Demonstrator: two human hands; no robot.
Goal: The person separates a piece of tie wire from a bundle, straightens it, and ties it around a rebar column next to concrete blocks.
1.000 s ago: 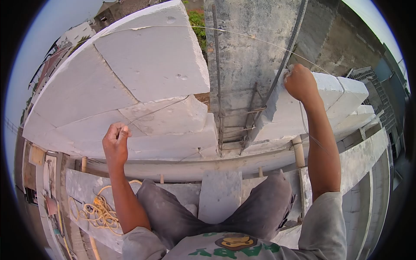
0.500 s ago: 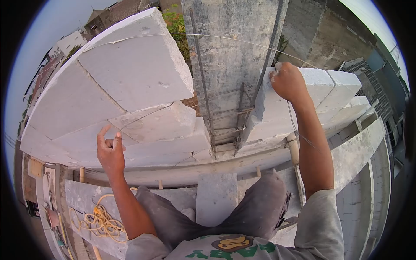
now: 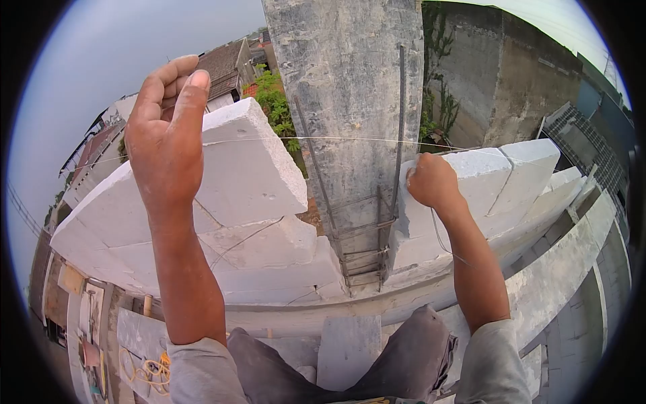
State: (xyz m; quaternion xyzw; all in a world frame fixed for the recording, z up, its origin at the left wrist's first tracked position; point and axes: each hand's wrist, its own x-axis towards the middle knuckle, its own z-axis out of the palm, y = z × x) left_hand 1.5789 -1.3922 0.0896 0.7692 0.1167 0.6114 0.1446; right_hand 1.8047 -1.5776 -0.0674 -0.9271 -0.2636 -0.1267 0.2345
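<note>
My left hand [image 3: 167, 138] is raised in front of the left block wall, its fingers loosely curled and the thumb apart from them; I see nothing in it. At the near end of the right block wall [image 3: 464, 176], my right hand [image 3: 433, 180] is closed at the top corner. A thin wire [image 3: 437, 232] comes out below that fist and hangs in a loop beside the forearm. Behind my left hand stands the left wall of white blocks [image 3: 252, 172]. A taut pale string [image 3: 336, 139] crosses above both walls, in front of the concrete column.
Steel bars [image 3: 402, 101] rise in the gap between the walls, before the grey column [image 3: 343, 74]. Below are a plank [image 3: 558, 262] and a grey board [image 3: 348, 350] near my knees. Yellow rope [image 3: 156, 372] lies at lower left.
My left hand has risen from low on the left wall to above its top edge. My right hand stays at the right wall's corner. The view has tilted upward.
</note>
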